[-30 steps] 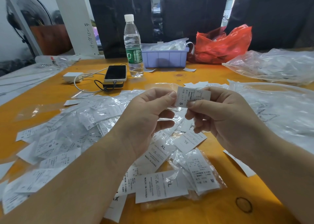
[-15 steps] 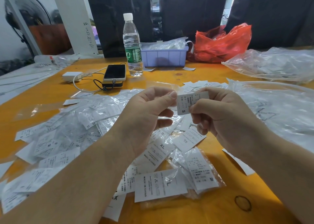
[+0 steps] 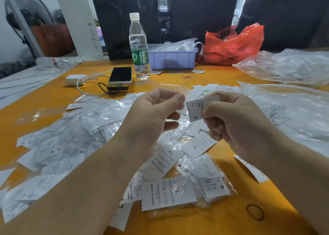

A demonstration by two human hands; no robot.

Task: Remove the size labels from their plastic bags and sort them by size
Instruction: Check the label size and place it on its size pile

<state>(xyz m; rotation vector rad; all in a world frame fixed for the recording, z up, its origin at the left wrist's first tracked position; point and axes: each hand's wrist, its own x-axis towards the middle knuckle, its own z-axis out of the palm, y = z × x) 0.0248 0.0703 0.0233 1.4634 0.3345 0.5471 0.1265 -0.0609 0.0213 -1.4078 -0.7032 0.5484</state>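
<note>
Tilted-down S label (image 3: 197, 110), lavender bin (image 3: 172, 61) bag-stuffed

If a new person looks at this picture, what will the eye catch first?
First, the two hands at the centre: the right hand pinches a white S label, the left hand close beside it. Below them, labels and clear bags litter the orange table. At the back stands a red bag.

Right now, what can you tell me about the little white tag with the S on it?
The S label is a small white rectangle, like thin paper or fabric, with tiny printed lines and a bold S near its lower end. It is held up above the orange table, tilted. The right hand pinches its right edge; the left hand is at its left edge, seemingly pinching clear plastic.
</note>
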